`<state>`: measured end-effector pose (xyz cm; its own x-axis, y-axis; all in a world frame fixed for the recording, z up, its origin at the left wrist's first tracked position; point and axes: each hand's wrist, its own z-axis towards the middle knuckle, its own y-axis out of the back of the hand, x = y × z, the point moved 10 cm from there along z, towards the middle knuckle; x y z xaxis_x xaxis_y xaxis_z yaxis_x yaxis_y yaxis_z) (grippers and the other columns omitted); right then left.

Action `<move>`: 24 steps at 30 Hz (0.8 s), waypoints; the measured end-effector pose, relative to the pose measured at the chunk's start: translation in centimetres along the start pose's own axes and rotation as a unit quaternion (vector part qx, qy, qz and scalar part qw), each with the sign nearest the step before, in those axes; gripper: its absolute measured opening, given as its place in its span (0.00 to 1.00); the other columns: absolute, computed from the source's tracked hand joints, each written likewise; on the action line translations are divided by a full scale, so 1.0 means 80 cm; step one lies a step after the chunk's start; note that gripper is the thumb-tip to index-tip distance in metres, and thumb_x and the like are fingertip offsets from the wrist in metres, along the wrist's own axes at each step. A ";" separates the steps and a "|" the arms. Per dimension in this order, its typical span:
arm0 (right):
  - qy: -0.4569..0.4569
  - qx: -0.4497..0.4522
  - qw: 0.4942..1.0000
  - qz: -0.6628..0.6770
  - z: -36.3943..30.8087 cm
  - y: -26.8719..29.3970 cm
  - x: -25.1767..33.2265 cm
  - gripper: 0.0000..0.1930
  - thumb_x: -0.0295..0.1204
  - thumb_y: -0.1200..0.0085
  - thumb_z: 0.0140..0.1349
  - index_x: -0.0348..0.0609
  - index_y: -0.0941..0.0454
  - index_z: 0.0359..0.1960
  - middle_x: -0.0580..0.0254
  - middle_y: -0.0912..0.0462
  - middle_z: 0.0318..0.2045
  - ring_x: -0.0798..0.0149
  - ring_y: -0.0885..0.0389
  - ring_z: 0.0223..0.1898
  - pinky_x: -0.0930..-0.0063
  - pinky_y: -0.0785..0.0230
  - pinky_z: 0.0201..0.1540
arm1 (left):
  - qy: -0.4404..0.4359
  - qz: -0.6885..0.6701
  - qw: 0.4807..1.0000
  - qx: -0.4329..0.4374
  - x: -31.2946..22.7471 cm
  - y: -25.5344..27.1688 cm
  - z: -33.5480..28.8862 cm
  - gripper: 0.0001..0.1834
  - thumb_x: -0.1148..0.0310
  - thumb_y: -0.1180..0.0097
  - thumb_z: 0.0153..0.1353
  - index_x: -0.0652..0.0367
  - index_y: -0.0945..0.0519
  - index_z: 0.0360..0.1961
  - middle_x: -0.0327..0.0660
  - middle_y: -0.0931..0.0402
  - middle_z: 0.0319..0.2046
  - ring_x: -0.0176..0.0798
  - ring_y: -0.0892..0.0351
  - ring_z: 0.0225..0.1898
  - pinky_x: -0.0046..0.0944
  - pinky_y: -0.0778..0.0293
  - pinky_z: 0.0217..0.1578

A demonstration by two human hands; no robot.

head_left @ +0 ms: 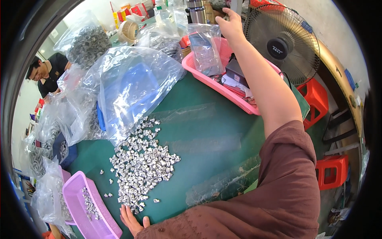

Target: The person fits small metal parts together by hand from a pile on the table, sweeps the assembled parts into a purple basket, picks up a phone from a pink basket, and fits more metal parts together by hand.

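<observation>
My left hand (132, 221) lies at the near edge of a heap of small silver metal parts (145, 167) on the green tabletop. Its fingers are spread and its fingertips touch or nearly touch the parts. Stretched far forward, my right hand (231, 27) is raised past the far end of a pink basket (227, 92), between a steel thermos (197, 12) and a black fan (277, 48). Its thumb and fingers look apart, with nothing visible in them. Left of the heap, a purple basket (102, 207) holds some more silver parts.
Clear plastic bags (133, 59), one over a blue tray (137, 85), cover the table's far left. A clear pouch (205, 53) and a dark box (237, 71) sit in the pink basket. Red stools (333, 171) stand at right. Another person (49, 71) bends at far left.
</observation>
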<state>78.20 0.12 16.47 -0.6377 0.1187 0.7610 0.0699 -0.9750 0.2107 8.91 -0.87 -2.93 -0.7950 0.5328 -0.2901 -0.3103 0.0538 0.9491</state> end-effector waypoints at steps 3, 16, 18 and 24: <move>0.101 -0.020 0.994 0.035 -0.019 0.053 0.070 0.21 0.32 0.41 0.53 0.44 0.22 0.51 0.49 0.24 0.52 0.50 0.25 0.55 0.61 0.34 0.60 | -0.013 -0.012 1.000 0.007 -0.029 0.002 0.000 0.48 0.51 0.38 0.55 0.62 0.44 0.71 0.57 0.49 0.70 0.63 0.52 0.71 0.61 0.57 0.68; 0.332 0.605 0.723 -0.036 -0.520 -0.109 0.205 0.37 0.56 0.43 0.58 0.58 0.36 0.67 0.44 0.43 0.69 0.34 0.53 0.71 0.32 0.54 0.67 | -0.010 -0.036 0.999 0.038 -0.039 0.008 0.020 0.46 0.55 0.45 0.59 0.70 0.50 0.70 0.65 0.60 0.71 0.69 0.59 0.71 0.66 0.63 0.67; 0.284 0.633 0.718 -0.059 -0.538 -0.118 0.197 0.40 0.61 0.45 0.56 0.63 0.39 0.69 0.41 0.46 0.70 0.33 0.57 0.72 0.28 0.58 0.66 | -0.016 -0.023 0.999 0.032 -0.038 0.003 0.028 0.46 0.53 0.45 0.60 0.69 0.51 0.70 0.65 0.60 0.71 0.69 0.60 0.71 0.67 0.64 0.67; 0.322 0.602 0.728 -0.064 -0.568 -0.099 0.216 0.37 0.60 0.43 0.54 0.59 0.29 0.63 0.44 0.43 0.69 0.41 0.49 0.71 0.32 0.55 0.66 | -0.038 -0.021 0.997 0.062 -0.055 -0.006 0.038 0.42 0.52 0.46 0.61 0.62 0.45 0.71 0.64 0.58 0.71 0.68 0.61 0.72 0.69 0.67 0.67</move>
<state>31.77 1.37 0.12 -0.8980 -0.2963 0.3253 0.3539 -0.0469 0.9341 14.17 -0.64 -1.75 -0.7400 0.5896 -0.3235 -0.2707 0.1792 0.9458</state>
